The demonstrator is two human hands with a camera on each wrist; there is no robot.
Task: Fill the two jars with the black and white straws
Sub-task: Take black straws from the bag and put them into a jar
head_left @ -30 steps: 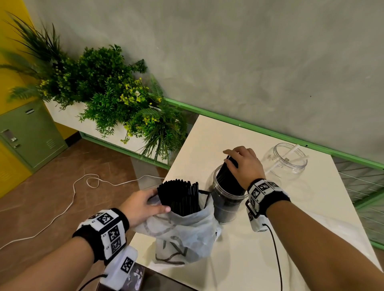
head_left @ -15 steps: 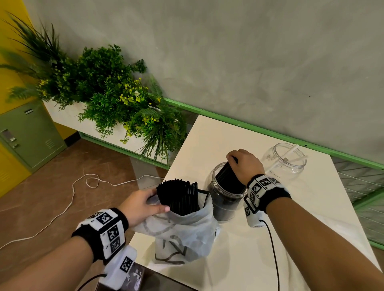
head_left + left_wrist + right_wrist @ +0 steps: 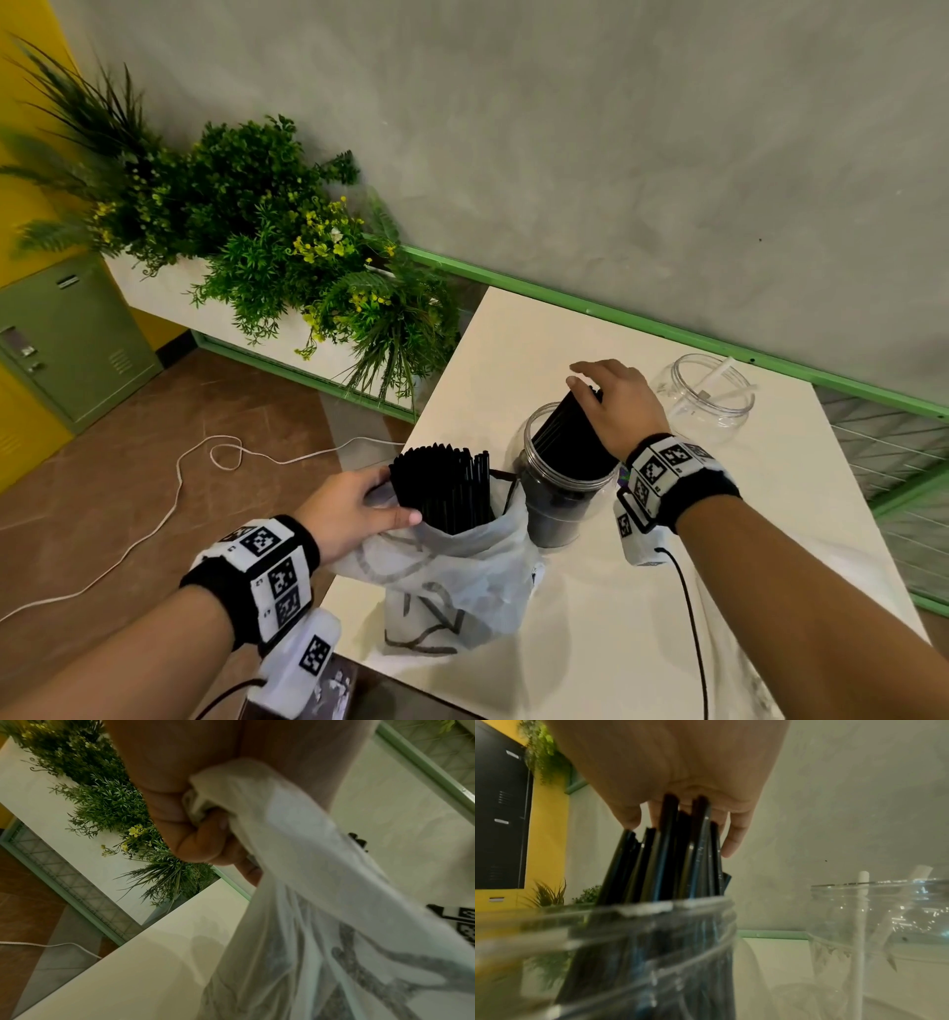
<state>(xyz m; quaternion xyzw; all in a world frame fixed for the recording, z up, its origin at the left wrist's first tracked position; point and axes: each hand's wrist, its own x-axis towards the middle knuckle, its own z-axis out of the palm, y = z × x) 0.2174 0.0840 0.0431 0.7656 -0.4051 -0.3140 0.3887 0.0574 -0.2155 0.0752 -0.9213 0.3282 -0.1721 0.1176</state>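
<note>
Two jars stand on the bench: the near jar now holds leaning black straws under the right hand, its grip lately curled, now slack-fingered, while the left hand clutches the bag; the far jar awaits white straws.

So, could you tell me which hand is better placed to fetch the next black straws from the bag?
The right hand: its open fingers merely rest on the jar's straws, while the left hand grips the bag.
</note>
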